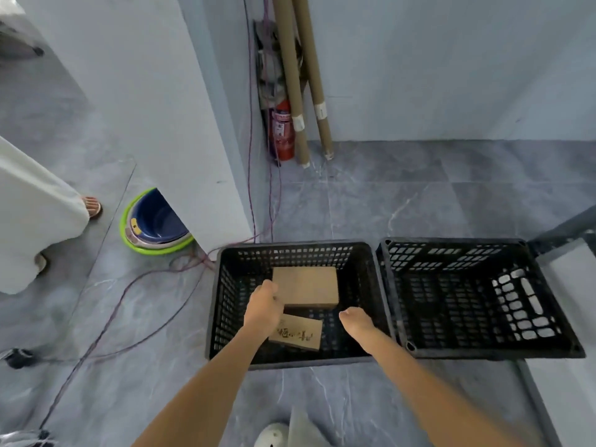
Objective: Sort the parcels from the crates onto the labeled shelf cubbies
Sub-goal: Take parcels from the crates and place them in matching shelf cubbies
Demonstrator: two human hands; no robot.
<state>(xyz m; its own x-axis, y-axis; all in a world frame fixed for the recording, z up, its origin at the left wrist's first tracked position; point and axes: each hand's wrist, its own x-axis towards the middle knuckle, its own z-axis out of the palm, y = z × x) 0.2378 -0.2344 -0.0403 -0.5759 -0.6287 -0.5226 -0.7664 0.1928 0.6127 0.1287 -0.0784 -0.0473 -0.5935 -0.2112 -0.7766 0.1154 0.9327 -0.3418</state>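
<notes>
- The big parcel (306,287), plain brown cardboard, lies flat in the left crate (290,248), toward its far side.
- The small parcel (298,333) lies just in front of it in the same crate, tilted a little, with dark writing on its top.
- The left hand (263,306) reaches down into that crate at the big parcel's near left corner and covers the small parcel's left end. Its fingers point away and are hidden, so I cannot tell whether they are clamped on either box.
- The right hand (356,322) hangs over the crate's right part, apart from both parcels. It is seen end-on, and I cannot tell whether its fingers are apart or together.
- The right crate (451,245), also black and slotted, sits against the left one, with nothing showing inside.
- Both crates stand on a grey marbled floor (419,201).
- Thin cables (129,285) trail across the floor to the left crate's far corner.
- Stacked basins (151,221), blue and green, sit behind a wall (145,91) edge on the left.
- A red extinguisher (283,133) and two cardboard tubes (295,91) stand in the far corner.
- Another person in a white garment (32,221) stands at the left, a sandalled foot (92,204) showing.
</notes>
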